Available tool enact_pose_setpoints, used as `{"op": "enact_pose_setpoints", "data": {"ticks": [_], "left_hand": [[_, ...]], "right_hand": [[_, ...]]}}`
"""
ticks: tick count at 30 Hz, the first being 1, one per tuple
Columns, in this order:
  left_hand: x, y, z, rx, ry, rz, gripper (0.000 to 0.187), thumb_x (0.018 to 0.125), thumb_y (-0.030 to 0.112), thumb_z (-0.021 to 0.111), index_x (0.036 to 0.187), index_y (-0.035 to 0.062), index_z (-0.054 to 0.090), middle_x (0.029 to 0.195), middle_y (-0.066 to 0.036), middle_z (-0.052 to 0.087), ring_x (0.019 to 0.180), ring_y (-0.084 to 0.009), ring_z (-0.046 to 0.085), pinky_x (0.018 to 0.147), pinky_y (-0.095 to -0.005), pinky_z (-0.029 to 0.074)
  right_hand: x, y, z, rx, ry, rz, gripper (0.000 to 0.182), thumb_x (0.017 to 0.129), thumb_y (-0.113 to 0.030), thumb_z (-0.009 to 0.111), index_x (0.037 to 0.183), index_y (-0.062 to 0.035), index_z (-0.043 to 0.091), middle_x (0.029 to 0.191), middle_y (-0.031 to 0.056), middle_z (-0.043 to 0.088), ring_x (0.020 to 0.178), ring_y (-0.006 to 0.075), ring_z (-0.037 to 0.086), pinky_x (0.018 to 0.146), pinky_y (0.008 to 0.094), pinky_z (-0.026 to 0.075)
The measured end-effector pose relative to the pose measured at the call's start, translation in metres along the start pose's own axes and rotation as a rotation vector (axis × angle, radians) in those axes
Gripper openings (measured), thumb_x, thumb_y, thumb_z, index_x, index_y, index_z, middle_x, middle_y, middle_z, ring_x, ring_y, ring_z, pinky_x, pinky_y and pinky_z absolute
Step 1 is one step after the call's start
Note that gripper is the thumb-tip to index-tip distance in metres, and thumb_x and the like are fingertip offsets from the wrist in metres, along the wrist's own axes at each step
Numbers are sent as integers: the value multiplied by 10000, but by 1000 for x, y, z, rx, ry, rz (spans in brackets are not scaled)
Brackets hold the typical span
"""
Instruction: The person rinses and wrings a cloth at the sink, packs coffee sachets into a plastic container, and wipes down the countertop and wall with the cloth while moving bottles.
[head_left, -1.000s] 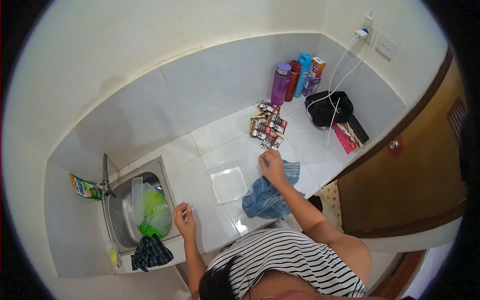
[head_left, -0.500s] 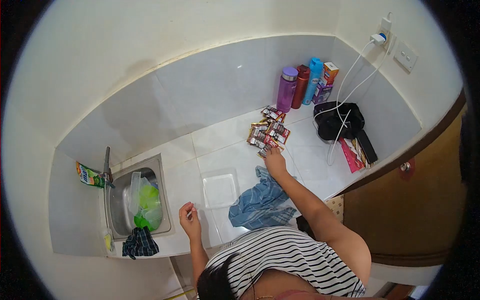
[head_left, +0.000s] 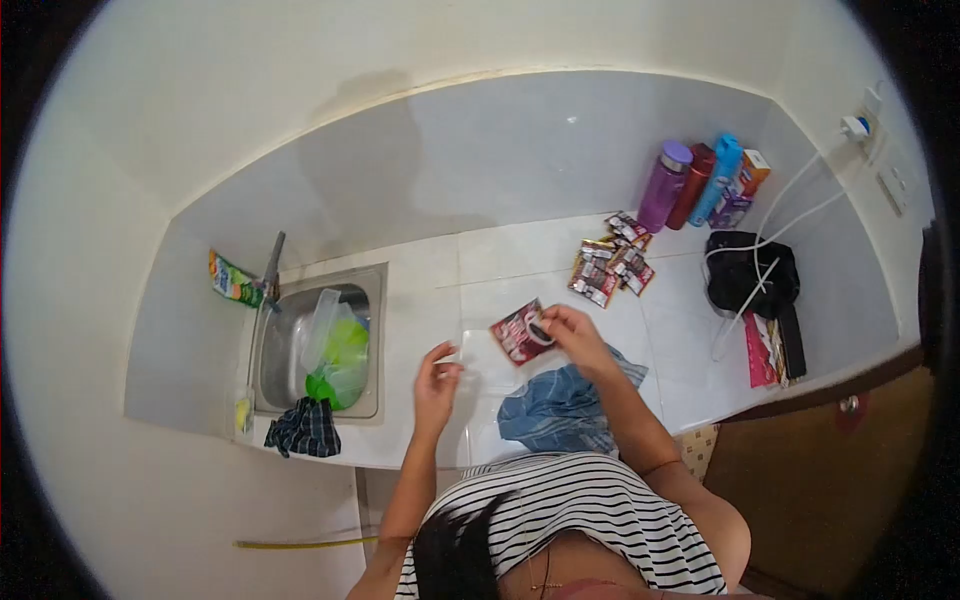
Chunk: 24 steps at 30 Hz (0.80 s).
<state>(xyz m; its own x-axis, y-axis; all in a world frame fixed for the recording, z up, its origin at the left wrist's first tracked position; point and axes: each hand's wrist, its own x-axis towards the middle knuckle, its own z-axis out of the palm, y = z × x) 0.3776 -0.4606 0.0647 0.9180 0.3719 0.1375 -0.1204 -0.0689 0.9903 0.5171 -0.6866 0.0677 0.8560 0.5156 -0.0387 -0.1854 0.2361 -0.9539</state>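
Observation:
My right hand (head_left: 580, 342) pinches a dark red coffee sachet (head_left: 517, 334) by its right edge and holds it up over the counter. A clear plastic container (head_left: 478, 376) sits below the sachet, which partly hides it. To the left of the container is my left hand (head_left: 435, 390), its fingers apart and nothing in them. Several more coffee sachets (head_left: 595, 272) lie in a loose pile farther back on the right. A crumpled blue cloth (head_left: 550, 412) rests on the counter below my right hand.
A steel sink (head_left: 375, 340) with green and clear plasticware (head_left: 345, 345) is on the left, a dark checked cloth (head_left: 305, 428) at its front edge. A purple bottle (head_left: 663, 190) and others stand at the back right, near a black pouch (head_left: 745, 275) and white cables (head_left: 790, 195).
My right hand has lifted one sachet off the pile and brought it left, over the container. My left hand has opened its fingers. The camera view has shifted.

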Motion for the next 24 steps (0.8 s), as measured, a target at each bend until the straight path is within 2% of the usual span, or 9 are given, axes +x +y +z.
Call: {"op": "enact_pose_setpoints", "data": {"ticks": [4, 6, 7, 9, 13, 16, 18, 21, 24], "left_hand": [[12, 3, 13, -207, -110, -119, 419, 911, 59, 611, 1304, 14, 472, 1162, -97, 585, 903, -130, 623, 754, -270, 547], [15, -4, 11, -262, 27, -204, 330, 912, 57, 612, 1222, 3, 514, 1052, -78, 623, 865, -124, 629, 747, -276, 554], [13, -1, 13, -297, 118, -190, 202, 904, 79, 628, 1088, 19, 571, 946, -47, 645, 827, -107, 623, 734, -277, 556], [11, -11, 13, -308, 149, -176, 191, 897, 70, 637, 1069, 21, 572, 946, -49, 644, 820, -105, 621, 731, -274, 554], [2, -25, 13, -190, 89, -147, 167, 887, 61, 652, 1028, 22, 570, 955, -59, 639, 847, -109, 612, 733, -257, 534], [2, -26, 1, 248, 192, 40, 218, 844, 72, 681, 1041, 47, 592, 1062, -48, 609, 960, -156, 584, 764, -279, 494], [4, -29, -15, 493, 262, 152, 315, 802, 90, 702, 1102, 93, 604, 1109, -41, 579, 1004, -193, 552, 782, -328, 478], [7, -56, -30, 552, 179, 29, 372, 798, 101, 700, 1157, 100, 603, 1115, -77, 575, 952, -213, 560, 723, -332, 476], [7, -76, -30, 408, 120, 0, 479, 782, 9, 671, 1243, 86, 568, 1116, -91, 555, 861, -173, 575, 658, -280, 483]], "right_hand": [[3, 19, 35, 92, -167, 171, 169, 963, -189, 547, 1082, -72, 575, 962, -3, 616, 820, 80, 601, 728, 252, 522], [0, 16, 54, 291, 88, 107, 243, 966, -205, 553, 1138, -35, 541, 997, 53, 611, 854, 136, 625, 735, 296, 555], [-4, 25, 50, 321, 67, 89, 372, 957, -204, 571, 1268, -45, 444, 1075, 94, 595, 916, 178, 635, 770, 326, 565], [-11, 42, 51, 244, -18, 40, 441, 937, -193, 604, 1302, -55, 399, 1050, 92, 617, 910, 198, 646, 805, 339, 561], [-14, 58, 71, 206, 20, -37, 510, 854, 40, 624, 1298, 2, 375, 1157, 152, 595, 1017, 170, 616, 858, 290, 518], [7, 81, 54, -33, 84, -149, 489, 844, 32, 627, 1270, 27, 385, 1024, 142, 657, 910, 159, 647, 762, 292, 534], [13, 84, 45, -370, 74, 33, 557, 806, -14, 668, 1277, 36, 375, 900, 168, 675, 817, 184, 669, 693, 309, 530], [16, 64, 64, -722, -15, 94, 710, 753, -50, 697, 1339, 16, 302, 858, 240, 654, 810, 360, 669, 713, 402, 518], [36, 94, 72, -835, 12, -20, 738, 755, -42, 696, 1361, -9, 277, 904, 250, 641, 785, 367, 664, 700, 400, 531]]}}
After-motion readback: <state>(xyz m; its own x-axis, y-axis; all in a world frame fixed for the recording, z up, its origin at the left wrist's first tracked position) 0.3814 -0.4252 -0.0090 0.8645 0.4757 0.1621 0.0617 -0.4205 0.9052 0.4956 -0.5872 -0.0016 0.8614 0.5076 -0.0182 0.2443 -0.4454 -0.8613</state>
